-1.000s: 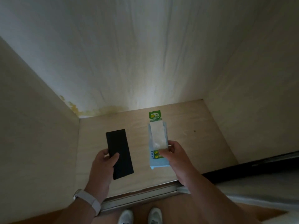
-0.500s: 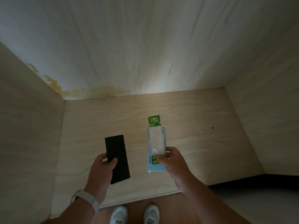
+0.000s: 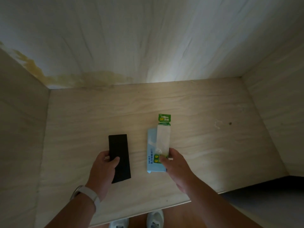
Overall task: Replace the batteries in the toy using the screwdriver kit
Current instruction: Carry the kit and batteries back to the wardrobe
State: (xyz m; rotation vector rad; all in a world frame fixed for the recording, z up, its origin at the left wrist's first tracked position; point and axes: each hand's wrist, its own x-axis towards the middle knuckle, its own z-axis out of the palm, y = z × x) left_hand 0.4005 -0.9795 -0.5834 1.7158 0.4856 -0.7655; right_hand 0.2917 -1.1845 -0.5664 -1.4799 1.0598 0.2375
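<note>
My left hand (image 3: 102, 168) grips a flat black rectangular case (image 3: 119, 157) by its left edge, thumb on top. My right hand (image 3: 176, 167) pinches two things together: a light blue box (image 3: 152, 150) printed "24", and on top of it a green battery pack (image 3: 163, 139) with a clear blister and a green hanging tab. Both hands hold these above a pale wooden shelf (image 3: 197, 137). No toy shows in view.
The shelf sits in an alcove with wooden walls at the left (image 3: 21, 129), back (image 3: 148, 38) and right (image 3: 279, 104). A yellowish stain (image 3: 92, 79) marks the back wall's lower left. My white shoes (image 3: 154, 219) stand below the shelf's front edge. A dark floor area (image 3: 271, 195) lies at the right.
The view has come closer over the shelf and tilted down, so the shelf fills more of the frame. Both hands keep their holds; the blue box now shows left of the battery pack.
</note>
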